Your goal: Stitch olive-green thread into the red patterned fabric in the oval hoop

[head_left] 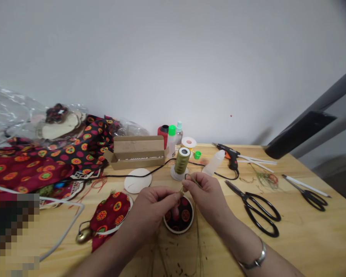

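Olive-green thread (193, 180) runs between my two hands, and a loop of it stands up at the right fingertips. My left hand (158, 202) pinches the thread between thumb and forefinger. Close against it, my right hand (204, 192) pinches the thread as well, with its other fingers curled. Just below the fingertips sits a round, fabric-covered disc (186, 221), black and red with a pale rim, partly hidden by my left hand. Long strands hang down past it over the table's front. Behind my hands stands a spool of olive thread (182, 161).
Black scissors (256, 206) lie right of my right arm, with smaller scissors (313, 196) and a glue gun (229, 154) beyond. A white bottle (215, 163) leans near the spool. Left are a cardboard box (138, 161), a white disc (137, 181), red patterned fabric (111, 211) and a brass bell (83, 235).
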### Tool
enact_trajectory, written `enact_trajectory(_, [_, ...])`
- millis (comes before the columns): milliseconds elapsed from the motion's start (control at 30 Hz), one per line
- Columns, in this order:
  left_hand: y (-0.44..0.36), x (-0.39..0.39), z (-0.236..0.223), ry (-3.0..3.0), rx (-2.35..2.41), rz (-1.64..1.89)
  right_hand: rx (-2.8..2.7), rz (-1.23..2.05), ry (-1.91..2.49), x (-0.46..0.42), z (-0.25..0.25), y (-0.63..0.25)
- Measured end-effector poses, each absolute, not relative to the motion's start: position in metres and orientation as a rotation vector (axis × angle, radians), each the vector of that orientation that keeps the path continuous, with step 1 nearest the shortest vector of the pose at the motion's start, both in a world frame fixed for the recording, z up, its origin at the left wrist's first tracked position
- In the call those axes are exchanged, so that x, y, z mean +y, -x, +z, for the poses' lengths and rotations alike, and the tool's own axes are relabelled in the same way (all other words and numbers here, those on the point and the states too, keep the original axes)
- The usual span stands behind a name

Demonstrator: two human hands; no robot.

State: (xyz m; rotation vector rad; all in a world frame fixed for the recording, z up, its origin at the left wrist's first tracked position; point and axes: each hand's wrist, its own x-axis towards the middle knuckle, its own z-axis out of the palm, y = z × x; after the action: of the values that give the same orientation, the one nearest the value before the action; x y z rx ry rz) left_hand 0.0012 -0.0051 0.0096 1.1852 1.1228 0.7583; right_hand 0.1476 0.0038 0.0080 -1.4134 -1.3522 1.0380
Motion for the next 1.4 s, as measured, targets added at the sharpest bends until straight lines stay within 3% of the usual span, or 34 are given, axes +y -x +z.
enact_trajectory(300, [0.000,-0.003,0.018,-1.427,1.397,0.862,-1.315,1.039,1.433,0.007,0.012,-0.150])
enact_trajectory(567, [-0.004,-0.012,0.016,-1.534,1.348,0.786,-1.275,1.056,1.437,0.010,0.009,-0.152])
enact_trajectory(833, [-0.009,-0.019,0.006,-1.773,1.214,0.681,-1.018,1.456,1.217,0.007,0.008,-0.149])
enact_trajectory(1067, [-0.010,-0.019,0.002,-2.064,1.174,0.640,-0.876,1.597,1.066,0.004,0.010,-0.147])
enact_trajectory(1400, [-0.001,-0.010,-0.001,-1.704,1.313,1.289,-0.993,1.561,1.146,0.003,0.009,-0.147])
